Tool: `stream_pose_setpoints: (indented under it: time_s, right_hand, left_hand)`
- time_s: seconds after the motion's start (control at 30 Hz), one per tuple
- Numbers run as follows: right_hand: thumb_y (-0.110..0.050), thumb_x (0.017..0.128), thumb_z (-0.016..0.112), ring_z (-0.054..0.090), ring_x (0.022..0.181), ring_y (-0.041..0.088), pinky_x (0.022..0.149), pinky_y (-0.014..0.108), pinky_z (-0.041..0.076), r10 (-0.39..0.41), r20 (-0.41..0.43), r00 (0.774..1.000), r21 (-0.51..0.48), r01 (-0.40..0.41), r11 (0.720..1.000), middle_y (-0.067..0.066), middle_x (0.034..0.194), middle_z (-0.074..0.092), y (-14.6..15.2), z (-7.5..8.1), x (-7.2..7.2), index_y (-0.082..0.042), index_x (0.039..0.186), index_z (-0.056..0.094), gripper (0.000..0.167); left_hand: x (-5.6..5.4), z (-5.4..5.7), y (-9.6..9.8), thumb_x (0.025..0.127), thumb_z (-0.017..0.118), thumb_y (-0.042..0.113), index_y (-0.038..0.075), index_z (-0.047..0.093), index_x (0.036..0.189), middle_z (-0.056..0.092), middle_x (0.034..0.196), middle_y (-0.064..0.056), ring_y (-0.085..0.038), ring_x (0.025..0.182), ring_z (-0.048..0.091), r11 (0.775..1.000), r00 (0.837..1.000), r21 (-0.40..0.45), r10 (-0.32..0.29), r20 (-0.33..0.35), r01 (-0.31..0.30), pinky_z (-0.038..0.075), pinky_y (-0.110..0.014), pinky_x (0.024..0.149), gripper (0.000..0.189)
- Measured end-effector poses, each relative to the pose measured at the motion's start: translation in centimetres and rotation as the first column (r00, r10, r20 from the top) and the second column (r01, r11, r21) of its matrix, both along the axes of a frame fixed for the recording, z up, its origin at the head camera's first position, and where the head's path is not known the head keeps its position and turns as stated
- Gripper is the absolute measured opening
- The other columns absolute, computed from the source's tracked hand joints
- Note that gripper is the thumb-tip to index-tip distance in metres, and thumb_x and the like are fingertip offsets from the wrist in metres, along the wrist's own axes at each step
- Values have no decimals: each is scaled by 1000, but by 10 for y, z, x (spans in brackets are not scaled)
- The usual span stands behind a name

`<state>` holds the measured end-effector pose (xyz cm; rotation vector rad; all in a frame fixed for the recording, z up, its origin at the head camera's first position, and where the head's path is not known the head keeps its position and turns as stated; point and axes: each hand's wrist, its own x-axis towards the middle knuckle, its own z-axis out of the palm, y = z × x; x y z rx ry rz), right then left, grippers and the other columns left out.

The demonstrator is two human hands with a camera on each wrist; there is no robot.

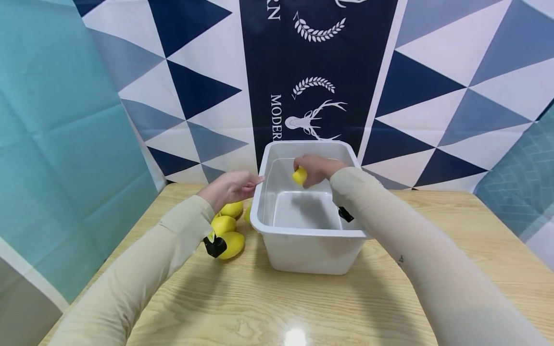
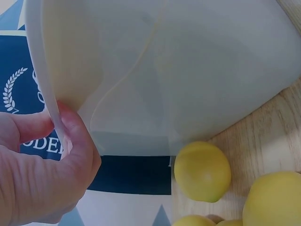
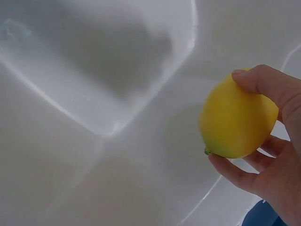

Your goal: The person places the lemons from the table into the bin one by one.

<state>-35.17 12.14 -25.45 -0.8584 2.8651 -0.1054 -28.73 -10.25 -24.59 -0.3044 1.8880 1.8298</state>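
- At far left, a smooth teal cloth [image 1: 65, 125] hangs beside the table.
- Next, a cream knitted left sleeve [image 1: 143, 269] reaches forward, with a small black piece [image 1: 215, 246] showing below its cuff.
- A cluster of rounded yellow lemons [image 1: 232, 245] lies on the pale wood-grain table [image 1: 233, 307], left of the bin and partly hidden by the arm.
- The left hand [image 1: 233, 186] is nearly closed, thumb and folded fingers pinching the bin's left rim between them.
- Below that hand, one single yellow lemon [image 2: 202, 172] sits just beside the bin's outer wall; whether they touch, I cannot tell.
- The deep, light grey plastic bin [image 1: 311, 252] stands upright on the table, before a navy panel [image 1: 318, 62] with white deer and leaf prints.
- Inside the bin's opening, a bright yellow lemon with a greenish tip [image 3: 237, 120] is held above the floor.
- The right hand [image 1: 318, 168] is partly closed, thumb and fingers curved round that lemon.
- Furthest right, a cream right sleeve [image 1: 402, 240] crosses the bin's right rim.
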Motion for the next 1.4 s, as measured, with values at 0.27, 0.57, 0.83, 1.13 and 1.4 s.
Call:
stream_pose_setpoints:
  time_s: [0.27, 0.57, 0.83, 1.13, 1.4]
  right_hand:
    - [-14, 75, 75, 53, 97, 24, 85, 35, 46, -97, 71, 993, 72, 91, 993, 10, 110, 60, 2, 1, 7, -11, 117, 55, 47]
    - [-16, 79, 75, 52, 99, 28, 91, 40, 47, -78, 80, 994, 89, 71, 994, 16, 113, 59, 3, 2, 7, -6, 122, 53, 50]
    - [-23, 83, 73, 54, 99, 24, 93, 39, 47, -133, 94, 987, 153, 118, 981, 13, 113, 61, 5, 18, 11, -7, 124, 54, 48]
    - [-31, 87, 68, 53, 121, 35, 101, 48, 48, -269, 262, 927, 129, 243, 961, 9, 134, 55, 9, 53, 20, -17, 132, 51, 49]
    - [-30, 89, 67, 53, 121, 34, 104, 52, 45, -281, 277, 919, 145, 248, 958, 10, 131, 56, 16, 68, 28, -18, 132, 51, 48]
  left_hand:
    - [0, 2, 0, 95, 55, 9, 0, 46, 136, 49, 108, -7, -16, 94, 52, 1000, 1000, 1, 15, -9, -15, 44, -27, 109, 42]
    - [-1, -1, 2, 95, 56, 9, 1, 46, 136, 49, 111, -7, -16, 96, 52, 1000, 1000, -5, 14, -6, -14, 44, -27, 109, 43]
    - [0, 0, 2, 96, 55, 10, 1, 46, 136, 50, 107, -7, -15, 93, 52, 1000, 1000, -11, 16, 8, -16, 43, -27, 110, 43]
    - [2, 4, 2, 96, 54, 10, 1, 42, 139, 49, 110, -6, -15, 97, 51, 1000, 1000, 0, 7, -1, -7, 43, -26, 110, 45]
    - [2, 3, 2, 96, 53, 9, 1, 41, 140, 48, 109, -6, -15, 96, 51, 1000, 1000, 9, 4, 14, -4, 43, -25, 110, 46]
